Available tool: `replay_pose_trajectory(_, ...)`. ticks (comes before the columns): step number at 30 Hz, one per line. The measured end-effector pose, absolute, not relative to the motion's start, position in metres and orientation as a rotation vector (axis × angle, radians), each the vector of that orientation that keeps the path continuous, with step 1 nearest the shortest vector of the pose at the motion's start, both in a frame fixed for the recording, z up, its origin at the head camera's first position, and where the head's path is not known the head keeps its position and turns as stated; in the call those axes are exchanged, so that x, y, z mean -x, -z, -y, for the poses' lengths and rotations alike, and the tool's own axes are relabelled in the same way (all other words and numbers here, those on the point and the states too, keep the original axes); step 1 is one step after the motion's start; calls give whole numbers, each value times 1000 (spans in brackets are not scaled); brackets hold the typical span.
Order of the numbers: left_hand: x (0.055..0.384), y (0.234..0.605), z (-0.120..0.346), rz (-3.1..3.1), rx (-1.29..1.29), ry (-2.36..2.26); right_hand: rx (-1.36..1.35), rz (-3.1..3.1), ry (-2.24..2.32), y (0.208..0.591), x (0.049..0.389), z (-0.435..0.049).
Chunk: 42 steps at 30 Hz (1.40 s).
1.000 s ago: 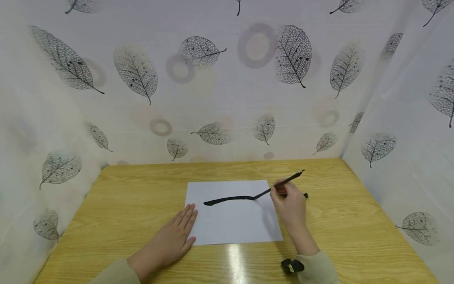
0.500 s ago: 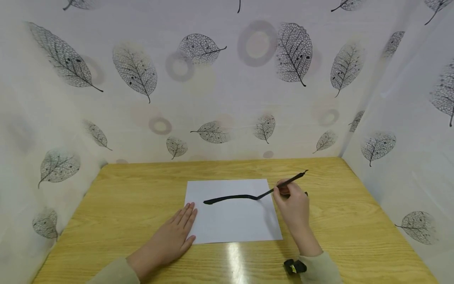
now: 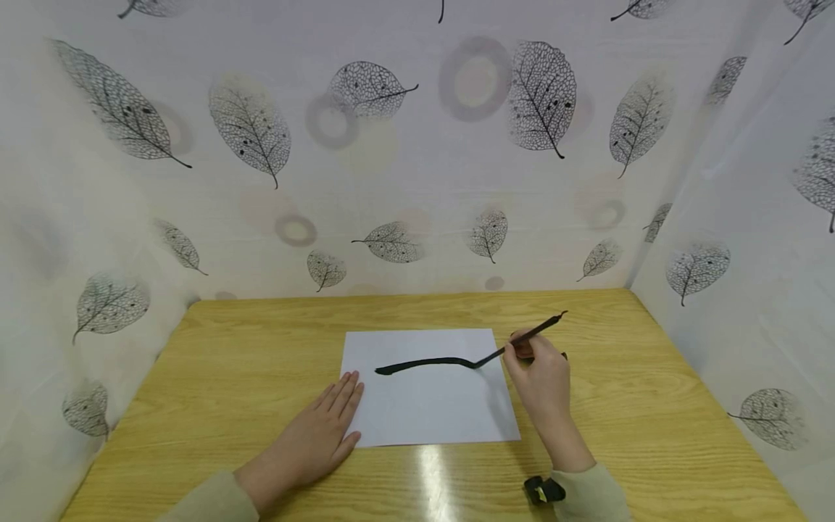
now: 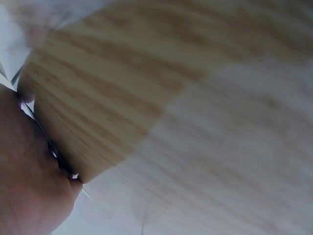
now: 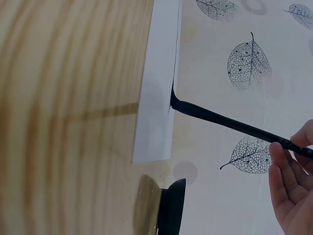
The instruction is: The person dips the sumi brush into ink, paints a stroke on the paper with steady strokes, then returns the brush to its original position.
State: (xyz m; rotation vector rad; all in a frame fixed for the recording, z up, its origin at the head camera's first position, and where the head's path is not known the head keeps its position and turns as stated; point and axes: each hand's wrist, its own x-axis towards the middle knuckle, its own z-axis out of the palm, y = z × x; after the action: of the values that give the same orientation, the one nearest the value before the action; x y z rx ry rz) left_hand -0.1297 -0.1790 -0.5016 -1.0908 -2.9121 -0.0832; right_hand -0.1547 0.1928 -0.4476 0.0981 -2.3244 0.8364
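A white sheet of paper (image 3: 424, 413) lies on the table, with a thick black ink stroke (image 3: 427, 361) running across its upper half. My right hand (image 3: 544, 377) pinches a black calligraphy brush (image 3: 531, 333), tilted with its looped end up to the right. The brush tip meets the stroke's right end, near the sheet's right edge; the right wrist view shows the brush (image 5: 225, 119) bent at the paper (image 5: 156, 88). My left hand (image 3: 320, 435) rests flat, fingers straight, its fingertips on the sheet's left edge.
A dark object (image 5: 171, 210) stands on the wood table (image 3: 248, 362) beyond the paper's right side, mostly hidden behind my right hand in the head view. A black strap with a buckle (image 3: 544, 491) sits at my right sleeve. Leaf-patterned cloth (image 3: 417, 167) surrounds the table's back and sides.
My right hand has moved slightly right with the brush, and the black stroke has lengthened at its right end, dipping a little. My left hand has stayed on the paper.
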Motion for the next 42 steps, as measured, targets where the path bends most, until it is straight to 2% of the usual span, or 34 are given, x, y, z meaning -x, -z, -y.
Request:
replay_pose_trajectory(11,131,495,177,2995,1101,75,-37,2448,-889,442,157,-192)
replay_pose_trajectory(26,129,489,176,3016,1106,88,-107,2362,-830,441,157,-188)
replay_pose_trajectory(42,128,488,175,3018,1100,95,-201,2224,-816,422,155,-193)
